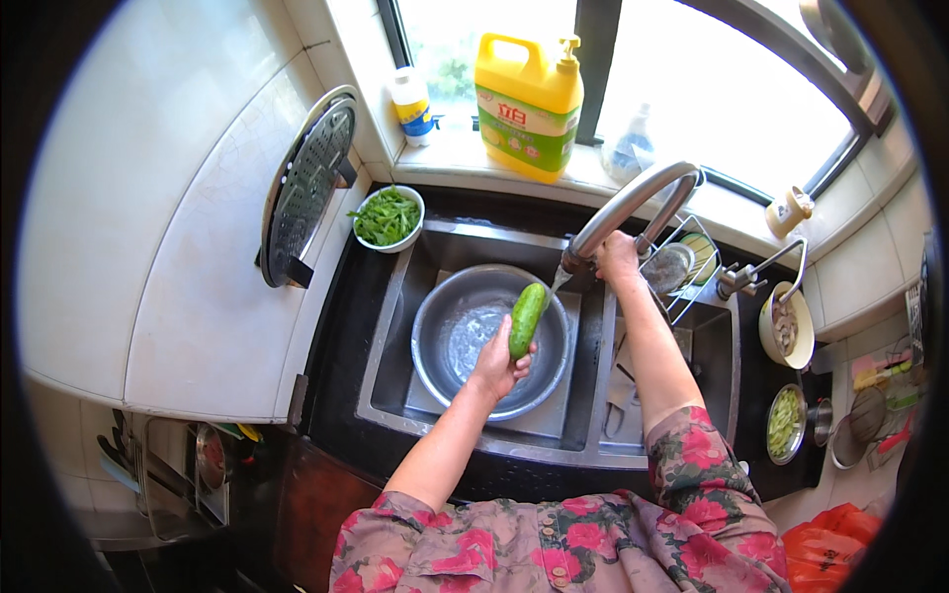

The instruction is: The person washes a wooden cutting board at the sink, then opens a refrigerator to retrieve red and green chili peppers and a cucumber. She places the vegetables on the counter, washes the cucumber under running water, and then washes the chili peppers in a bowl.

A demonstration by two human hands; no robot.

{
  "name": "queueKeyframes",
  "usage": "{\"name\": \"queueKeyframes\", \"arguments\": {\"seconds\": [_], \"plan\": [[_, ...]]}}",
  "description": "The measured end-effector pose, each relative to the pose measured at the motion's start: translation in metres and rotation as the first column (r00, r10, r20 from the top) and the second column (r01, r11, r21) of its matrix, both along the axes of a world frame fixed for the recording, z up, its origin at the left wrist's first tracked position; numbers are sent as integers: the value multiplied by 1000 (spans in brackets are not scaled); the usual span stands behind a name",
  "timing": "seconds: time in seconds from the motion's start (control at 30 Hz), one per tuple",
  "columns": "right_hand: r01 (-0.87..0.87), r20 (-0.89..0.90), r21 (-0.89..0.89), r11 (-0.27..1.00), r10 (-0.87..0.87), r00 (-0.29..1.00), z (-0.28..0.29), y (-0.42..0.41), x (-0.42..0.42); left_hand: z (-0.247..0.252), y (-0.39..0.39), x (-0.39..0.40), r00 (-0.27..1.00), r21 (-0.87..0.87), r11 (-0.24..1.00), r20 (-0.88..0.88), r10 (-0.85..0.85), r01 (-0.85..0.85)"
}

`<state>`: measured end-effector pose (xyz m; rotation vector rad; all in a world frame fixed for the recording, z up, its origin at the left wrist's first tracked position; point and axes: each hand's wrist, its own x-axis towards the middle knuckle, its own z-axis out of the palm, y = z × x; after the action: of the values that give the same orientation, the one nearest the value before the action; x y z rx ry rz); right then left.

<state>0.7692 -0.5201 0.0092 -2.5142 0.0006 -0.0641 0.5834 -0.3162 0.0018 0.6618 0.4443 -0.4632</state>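
A green cucumber (527, 320) is gripped in my left hand (501, 365), tilted over a round metal basin (432, 370). The basin stands in the left bowl of a steel double sink (384, 385) and has shallow water in its bottom. Water (556, 283) runs from the spout of a curved faucet (630, 194) beside the cucumber's upper end. My right hand (617, 256) is at the faucet's base, behind the spout; its fingers are partly hidden, and I cannot tell whether they grip the handle.
A bowl of leafy greens (387, 216) sits at the sink's back left corner. On the sill stands a yellow detergent jug (528, 111). A wire rack (689, 259) holds sponges behind the right bowl. Chopped green vegetables fill a metal bowl (786, 424) at right.
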Motion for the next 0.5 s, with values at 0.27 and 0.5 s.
{"name": "queueKeyframes", "arguments": {"seconds": [0.27,0.5], "plan": [[-59,5,46,997,59,998,3,0,-5,-1,2,6,998,19,999,-48,-50,51],[-3,68,162,987,-8,998,3,5,-20,-2,4,5,996,22,999,-84,-21,23]]}}
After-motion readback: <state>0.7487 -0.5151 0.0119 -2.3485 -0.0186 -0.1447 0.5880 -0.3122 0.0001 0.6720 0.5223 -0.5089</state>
